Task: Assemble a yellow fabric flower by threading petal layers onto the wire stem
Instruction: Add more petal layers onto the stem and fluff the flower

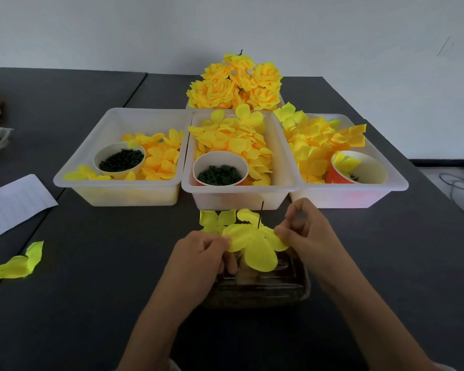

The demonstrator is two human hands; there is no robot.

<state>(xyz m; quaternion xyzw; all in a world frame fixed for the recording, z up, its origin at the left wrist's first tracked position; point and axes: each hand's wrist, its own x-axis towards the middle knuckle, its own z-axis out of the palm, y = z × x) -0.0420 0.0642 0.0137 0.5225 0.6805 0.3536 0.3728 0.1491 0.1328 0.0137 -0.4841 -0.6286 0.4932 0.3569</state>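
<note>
A yellow petal layer (255,243) sits on a thin dark wire stem (260,214), which pokes up through its middle. My left hand (201,254) pinches the layer's left petal. My right hand (303,231) pinches its right petal, fingers curled. A second yellow petal layer (217,219) lies just behind, on the table. The lower part of the stem is hidden under the petals and my hands.
A clear plastic box (263,287) stands under my hands. Three white tubs (241,194) of yellow petals hold cups of dark green parts (220,175). Finished yellow flowers (236,84) are piled behind. A loose petal (19,263) and lined paper (14,204) lie at the left.
</note>
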